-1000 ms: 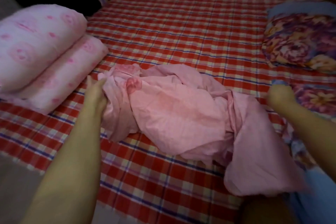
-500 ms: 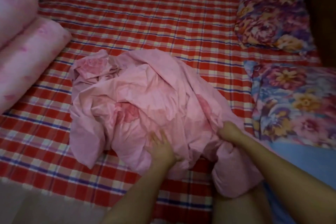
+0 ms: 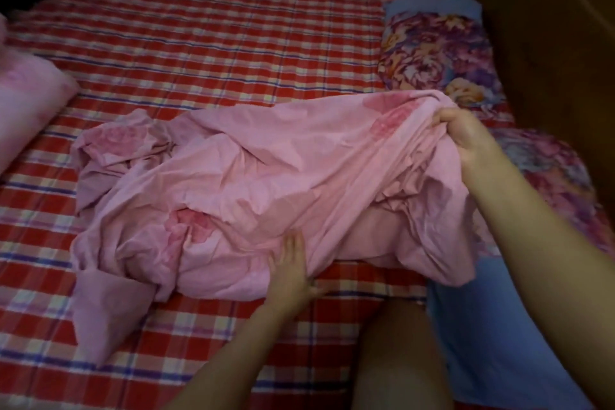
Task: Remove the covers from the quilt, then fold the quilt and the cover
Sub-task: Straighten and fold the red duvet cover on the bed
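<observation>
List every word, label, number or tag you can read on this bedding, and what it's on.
None: no readable text in the head view.
The crumpled pink flower-print fabric cover, gripped by the right hand and pressed by the left hand, shows only printed blooms and no tag.
The red plaid bed sheet and the purple floral pillow bear patterns only.
</observation>
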Action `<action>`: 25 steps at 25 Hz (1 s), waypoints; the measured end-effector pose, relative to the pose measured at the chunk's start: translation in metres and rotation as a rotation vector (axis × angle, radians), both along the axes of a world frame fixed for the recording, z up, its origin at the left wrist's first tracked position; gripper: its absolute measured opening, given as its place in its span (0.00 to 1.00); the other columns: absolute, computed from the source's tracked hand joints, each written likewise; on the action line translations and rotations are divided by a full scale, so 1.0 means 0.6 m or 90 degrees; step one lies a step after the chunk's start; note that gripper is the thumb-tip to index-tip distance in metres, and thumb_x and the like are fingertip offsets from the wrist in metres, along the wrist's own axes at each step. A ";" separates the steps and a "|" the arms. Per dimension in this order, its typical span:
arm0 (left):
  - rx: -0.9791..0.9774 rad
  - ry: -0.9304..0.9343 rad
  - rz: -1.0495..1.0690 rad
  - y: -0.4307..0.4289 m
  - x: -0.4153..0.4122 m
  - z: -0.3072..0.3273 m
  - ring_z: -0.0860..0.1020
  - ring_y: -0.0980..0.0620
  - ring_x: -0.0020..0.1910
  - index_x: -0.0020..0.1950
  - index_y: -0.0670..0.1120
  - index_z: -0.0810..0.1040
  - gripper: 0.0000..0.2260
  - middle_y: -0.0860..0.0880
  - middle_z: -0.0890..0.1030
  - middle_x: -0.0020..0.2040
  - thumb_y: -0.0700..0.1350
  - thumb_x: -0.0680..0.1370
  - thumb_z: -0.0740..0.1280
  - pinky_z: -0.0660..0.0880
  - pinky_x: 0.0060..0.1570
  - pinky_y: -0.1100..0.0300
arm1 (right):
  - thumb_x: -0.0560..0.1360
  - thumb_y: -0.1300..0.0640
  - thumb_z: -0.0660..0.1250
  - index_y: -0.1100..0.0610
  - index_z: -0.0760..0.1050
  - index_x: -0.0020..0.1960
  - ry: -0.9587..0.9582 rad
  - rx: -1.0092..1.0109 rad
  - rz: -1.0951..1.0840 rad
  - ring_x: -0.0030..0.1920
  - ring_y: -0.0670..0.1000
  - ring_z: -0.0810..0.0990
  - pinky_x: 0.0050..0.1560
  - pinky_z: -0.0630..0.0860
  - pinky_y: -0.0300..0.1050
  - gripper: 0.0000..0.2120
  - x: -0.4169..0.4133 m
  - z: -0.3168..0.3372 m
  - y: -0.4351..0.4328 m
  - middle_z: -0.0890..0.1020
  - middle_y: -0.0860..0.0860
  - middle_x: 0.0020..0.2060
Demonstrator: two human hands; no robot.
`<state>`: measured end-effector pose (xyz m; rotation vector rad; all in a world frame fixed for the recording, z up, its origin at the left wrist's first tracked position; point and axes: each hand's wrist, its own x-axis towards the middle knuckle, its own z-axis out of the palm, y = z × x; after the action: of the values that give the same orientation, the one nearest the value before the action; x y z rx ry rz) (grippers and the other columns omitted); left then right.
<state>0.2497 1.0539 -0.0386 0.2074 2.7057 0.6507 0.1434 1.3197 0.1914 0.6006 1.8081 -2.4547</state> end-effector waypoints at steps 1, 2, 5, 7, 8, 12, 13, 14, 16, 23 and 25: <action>-0.047 0.022 0.053 -0.014 -0.024 0.005 0.59 0.50 0.74 0.76 0.43 0.56 0.37 0.49 0.58 0.76 0.58 0.73 0.66 0.57 0.70 0.52 | 0.60 0.71 0.51 0.58 0.82 0.33 -0.026 0.003 -0.013 0.30 0.52 0.81 0.34 0.80 0.41 0.21 -0.009 0.013 0.004 0.80 0.57 0.28; 0.006 -0.009 0.103 -0.042 -0.052 0.020 0.71 0.47 0.67 0.68 0.42 0.70 0.23 0.45 0.72 0.68 0.51 0.77 0.64 0.66 0.64 0.54 | 0.64 0.72 0.52 0.61 0.80 0.33 -0.060 0.007 -0.019 0.29 0.52 0.82 0.34 0.80 0.41 0.19 -0.018 0.021 0.009 0.80 0.56 0.26; 0.402 -0.332 0.369 -0.093 -0.133 0.149 0.79 0.49 0.37 0.40 0.46 0.77 0.09 0.46 0.77 0.39 0.41 0.78 0.60 0.75 0.38 0.63 | 0.69 0.70 0.62 0.65 0.75 0.49 -0.100 -0.013 -0.051 0.35 0.55 0.83 0.43 0.80 0.49 0.09 -0.043 0.037 0.030 0.83 0.58 0.30; 0.778 -0.494 0.325 -0.116 -0.168 0.265 0.82 0.46 0.34 0.38 0.38 0.82 0.06 0.38 0.81 0.37 0.40 0.68 0.69 0.78 0.34 0.63 | 0.57 0.70 0.74 0.65 0.77 0.48 -0.103 -0.038 -0.077 0.37 0.55 0.83 0.44 0.78 0.52 0.19 -0.048 0.036 0.042 0.83 0.58 0.32; 0.924 -0.543 0.239 -0.120 -0.173 0.330 0.83 0.43 0.40 0.40 0.32 0.82 0.11 0.34 0.82 0.42 0.40 0.64 0.73 0.80 0.40 0.61 | 0.59 0.69 0.74 0.64 0.80 0.42 -0.078 -0.056 -0.103 0.34 0.52 0.84 0.42 0.79 0.50 0.12 -0.049 0.031 0.040 0.83 0.56 0.29; 0.920 -0.383 0.269 -0.141 -0.217 0.427 0.84 0.46 0.41 0.39 0.40 0.85 0.11 0.42 0.85 0.42 0.43 0.60 0.72 0.81 0.38 0.54 | 0.73 0.52 0.70 0.61 0.73 0.65 -0.077 0.209 -0.117 0.53 0.51 0.81 0.51 0.77 0.42 0.23 -0.046 -0.005 -0.037 0.82 0.56 0.54; 0.919 -0.375 0.305 -0.141 -0.227 0.427 0.84 0.46 0.39 0.37 0.40 0.85 0.10 0.43 0.84 0.40 0.43 0.63 0.68 0.81 0.37 0.53 | 0.71 0.49 0.72 0.60 0.64 0.72 -0.048 0.348 -0.094 0.63 0.51 0.74 0.60 0.70 0.42 0.34 -0.034 -0.016 -0.068 0.74 0.54 0.65; 0.916 -0.373 0.339 -0.137 -0.231 0.427 0.83 0.45 0.38 0.36 0.39 0.84 0.11 0.43 0.84 0.39 0.44 0.66 0.64 0.81 0.37 0.53 | 0.69 0.48 0.73 0.56 0.57 0.76 -0.005 0.425 -0.024 0.68 0.48 0.67 0.64 0.65 0.40 0.42 -0.018 -0.023 -0.108 0.67 0.50 0.69; 0.909 -0.368 0.359 -0.130 -0.243 0.413 0.83 0.44 0.37 0.37 0.38 0.83 0.15 0.42 0.83 0.38 0.44 0.69 0.60 0.81 0.37 0.52 | 0.65 0.46 0.76 0.50 0.45 0.77 0.052 0.440 0.236 0.69 0.42 0.59 0.65 0.58 0.36 0.53 0.034 -0.034 -0.206 0.59 0.42 0.69; 0.820 -0.348 0.190 -0.149 -0.252 0.411 0.83 0.46 0.47 0.49 0.40 0.84 0.08 0.42 0.84 0.48 0.39 0.72 0.69 0.80 0.48 0.51 | 0.79 0.62 0.57 0.68 0.72 0.62 -0.173 0.579 0.119 0.60 0.62 0.74 0.57 0.71 0.48 0.15 -0.010 -0.088 -0.206 0.76 0.64 0.59; 0.467 -0.145 0.124 -0.165 -0.263 0.376 0.81 0.47 0.50 0.57 0.40 0.80 0.16 0.46 0.83 0.50 0.33 0.69 0.72 0.79 0.48 0.59 | 0.80 0.64 0.54 0.71 0.70 0.63 -0.180 0.477 0.019 0.59 0.62 0.75 0.57 0.71 0.50 0.16 -0.044 -0.056 -0.152 0.76 0.65 0.59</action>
<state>0.0916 0.9548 0.1873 0.0395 2.1763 1.5982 0.1169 1.2288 0.1580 0.8734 2.5302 -1.5003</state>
